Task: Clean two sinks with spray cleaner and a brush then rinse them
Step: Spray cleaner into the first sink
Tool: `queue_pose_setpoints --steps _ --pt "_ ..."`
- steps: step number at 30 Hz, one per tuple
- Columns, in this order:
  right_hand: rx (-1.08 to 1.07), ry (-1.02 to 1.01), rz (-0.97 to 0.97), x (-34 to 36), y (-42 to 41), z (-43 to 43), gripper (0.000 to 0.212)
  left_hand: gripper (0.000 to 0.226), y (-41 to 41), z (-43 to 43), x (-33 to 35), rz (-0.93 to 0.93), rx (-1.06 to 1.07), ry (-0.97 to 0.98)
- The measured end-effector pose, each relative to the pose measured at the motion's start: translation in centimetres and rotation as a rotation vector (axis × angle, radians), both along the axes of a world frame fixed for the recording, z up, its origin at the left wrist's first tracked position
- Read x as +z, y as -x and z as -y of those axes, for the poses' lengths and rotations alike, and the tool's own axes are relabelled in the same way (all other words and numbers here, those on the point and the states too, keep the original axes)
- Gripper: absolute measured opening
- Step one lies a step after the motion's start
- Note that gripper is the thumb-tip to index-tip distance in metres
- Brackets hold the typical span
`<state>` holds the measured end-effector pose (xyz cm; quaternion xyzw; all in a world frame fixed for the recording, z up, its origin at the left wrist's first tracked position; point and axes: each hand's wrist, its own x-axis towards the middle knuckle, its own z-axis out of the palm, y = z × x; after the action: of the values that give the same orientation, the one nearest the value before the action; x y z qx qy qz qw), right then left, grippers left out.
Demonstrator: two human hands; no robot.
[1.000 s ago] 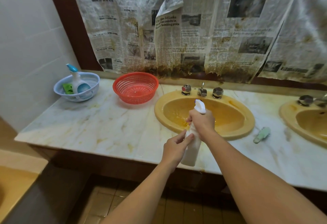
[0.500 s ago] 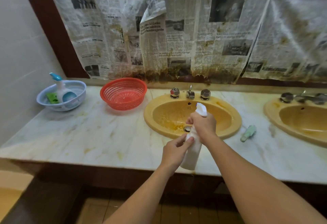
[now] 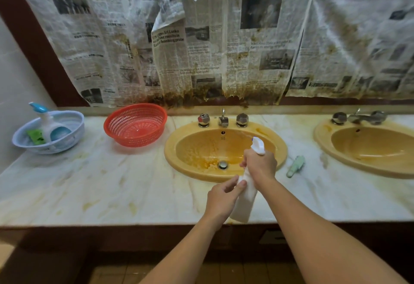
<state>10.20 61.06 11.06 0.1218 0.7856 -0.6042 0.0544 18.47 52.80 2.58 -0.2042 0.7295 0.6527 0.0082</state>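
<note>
— Where is the bottle (image 3: 245, 198)?
— Off the counter (image 3: 112, 182) and tilted. Its white spray head is over the near right side of the sink (image 3: 171, 156), and its base is over the counter's front edge.
— Who holds it?
— Both hands. The right hand (image 3: 261, 165) wraps the neck just under the spray head. I cannot tell whether a finger is on the trigger. The left hand (image 3: 224, 196) grips the body lower down, with thumb and fingertips on its left side.
— And the sink?
— Yellow, with orange-brown stains round the drain.
— The brush (image 3: 295, 166)?
— It lies on the counter between that sink and the second sink (image 3: 322, 142), apart from both hands.
— Anything else?
— A red basket (image 3: 135, 124) and a blue basin (image 3: 67, 142) stand at the left.
</note>
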Motion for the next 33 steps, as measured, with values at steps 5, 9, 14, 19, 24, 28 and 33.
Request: queue_pose_setpoints --steps 5,9,14,19,24,28,33 --pt "-0.042 0.028 0.003 -0.4 1.0 -1.8 0.032 0.045 1.1 -1.7 -0.2 0.010 -0.036 0.008" --pt "-0.096 0.022 0.020 -0.3 1.2 -3.5 0.014 0.036 1.8 -2.9 -0.4 0.021 -0.073 -0.007" --pt "-0.118 0.066 0.006 -0.8 1.6 -5.5 0.012 0.044 2.7 -4.6 -0.9 0.038 -0.113 -0.032" --pt "-0.118 0.083 0.019 -1.3 1.6 -7.5 0.019 0.054 2.8 -6.2 -1.3 0.037 -0.140 -0.054" --pt "-0.160 0.026 0.070 -1.5 1.6 -9.3 0.027 0.053 2.7 -7.7 -1.3 0.031 -0.190 -0.063" --pt "-0.180 -0.019 0.040 -1.5 1.2 -10.3 0.011 0.053 2.7 -8.7 -1.4 0.025 -0.217 -0.076" --pt "-0.189 0.005 0.046 -2.4 1.1 -11.5 0.016 0.061 2.8 -9.2 -2.2 0.063 -0.238 -0.139"
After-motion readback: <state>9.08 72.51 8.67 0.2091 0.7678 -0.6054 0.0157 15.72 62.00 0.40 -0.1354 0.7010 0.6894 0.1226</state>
